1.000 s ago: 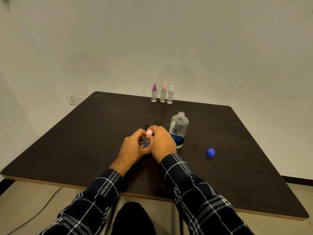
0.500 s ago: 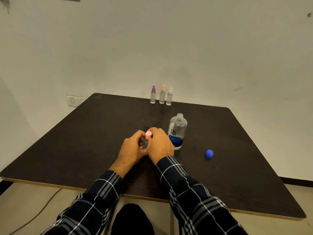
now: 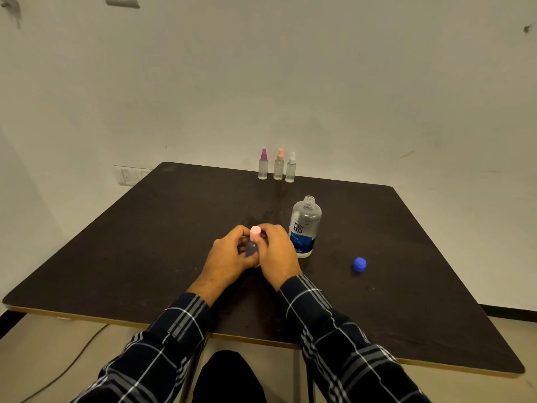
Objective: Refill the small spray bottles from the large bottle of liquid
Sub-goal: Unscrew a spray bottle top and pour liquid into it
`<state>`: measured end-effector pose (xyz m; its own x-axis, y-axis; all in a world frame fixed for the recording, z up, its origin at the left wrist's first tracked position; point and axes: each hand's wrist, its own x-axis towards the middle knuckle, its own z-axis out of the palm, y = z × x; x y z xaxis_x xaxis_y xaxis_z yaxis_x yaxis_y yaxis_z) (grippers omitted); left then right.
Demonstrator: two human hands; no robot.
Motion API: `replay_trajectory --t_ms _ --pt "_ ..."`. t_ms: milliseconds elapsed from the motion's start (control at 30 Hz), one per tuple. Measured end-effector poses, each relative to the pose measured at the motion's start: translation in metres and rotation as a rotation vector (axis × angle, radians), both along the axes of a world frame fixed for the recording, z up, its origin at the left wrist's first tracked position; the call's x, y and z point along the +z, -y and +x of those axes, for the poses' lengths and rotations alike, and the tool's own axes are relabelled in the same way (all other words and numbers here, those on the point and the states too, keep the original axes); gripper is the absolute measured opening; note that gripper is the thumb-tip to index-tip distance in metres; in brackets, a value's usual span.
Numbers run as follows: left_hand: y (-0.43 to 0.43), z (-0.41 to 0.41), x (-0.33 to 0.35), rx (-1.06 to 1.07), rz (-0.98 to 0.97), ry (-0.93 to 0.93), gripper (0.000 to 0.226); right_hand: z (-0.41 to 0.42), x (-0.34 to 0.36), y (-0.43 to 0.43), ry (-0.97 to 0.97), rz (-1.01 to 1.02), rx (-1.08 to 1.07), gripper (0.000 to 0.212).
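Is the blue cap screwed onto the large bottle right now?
No, the large bottle stands with its neck open, and the blue cap lies apart from it on the table.

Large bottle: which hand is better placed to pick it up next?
Right, probably. The large bottle stands just beside the right hand, while the left hand grips the pink-capped spray bottle farther away.
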<state>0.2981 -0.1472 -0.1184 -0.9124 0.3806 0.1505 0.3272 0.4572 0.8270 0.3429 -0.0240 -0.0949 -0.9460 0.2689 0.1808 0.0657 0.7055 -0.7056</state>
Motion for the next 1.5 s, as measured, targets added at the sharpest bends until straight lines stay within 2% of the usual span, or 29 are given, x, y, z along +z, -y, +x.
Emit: replay_trajectory --t_ms 100,200,333,400,467,533,600,767,867,933,1033,1067,1333,1500 --pt "0.003 -0.002 0.000 -0.002 0.044 0.021 0.033 0.010 -0.014 -0.005 0.080 -0.031 0.004 0.046" --pt "0.003 0.000 0.002 -0.008 0.154 0.126 0.041 0.016 -0.023 -0.005 0.152 -0.052 0.011 0.058" --pt "-0.005 0.004 0.013 -0.100 0.175 0.122 0.042 0.021 -0.021 -0.009 0.013 -0.130 -0.035 0.041" --pt "-0.010 0.006 0.021 -0.161 0.224 0.126 0.033 0.027 -0.017 -0.015 -0.014 -0.139 -0.055 0.037" --pt "-0.016 0.007 0.026 -0.180 0.336 0.166 0.022 0.037 -0.010 -0.025 -0.005 -0.142 -0.081 0.039" --pt "-0.026 0.002 0.024 -0.127 0.406 0.176 0.022 0.048 -0.001 -0.041 -0.012 -0.126 -0.124 0.043" --pt "-0.038 -0.008 0.018 -0.083 0.331 0.103 0.023 0.059 0.009 -0.062 -0.040 -0.132 -0.161 0.042" --pt "-0.070 -0.022 0.009 -0.162 0.105 0.137 0.102 0.054 0.039 -0.138 -0.101 -0.137 -0.305 0.048" --pt "-0.089 -0.032 0.005 -0.203 0.055 0.116 0.123 0.023 0.043 -0.187 -0.059 -0.109 -0.351 0.055" --pt "-0.097 -0.035 0.003 -0.219 0.058 0.103 0.115 -0.004 0.040 -0.213 0.014 -0.103 -0.329 0.054" --pt "-0.103 -0.044 0.001 -0.229 0.017 0.031 0.076 -0.052 0.032 -0.243 0.092 -0.104 -0.290 0.057" --pt "-0.101 -0.049 0.001 -0.221 0.003 0.007 0.069 -0.067 0.030 -0.250 0.111 -0.093 -0.277 0.058" --pt "-0.098 -0.099 0.002 -0.156 0.000 -0.020 0.056 -0.181 0.006 -0.297 0.130 -0.060 -0.167 0.062" --pt "-0.102 -0.119 -0.002 -0.146 0.001 -0.084 0.058 -0.226 -0.013 -0.307 0.100 -0.067 -0.128 0.060"
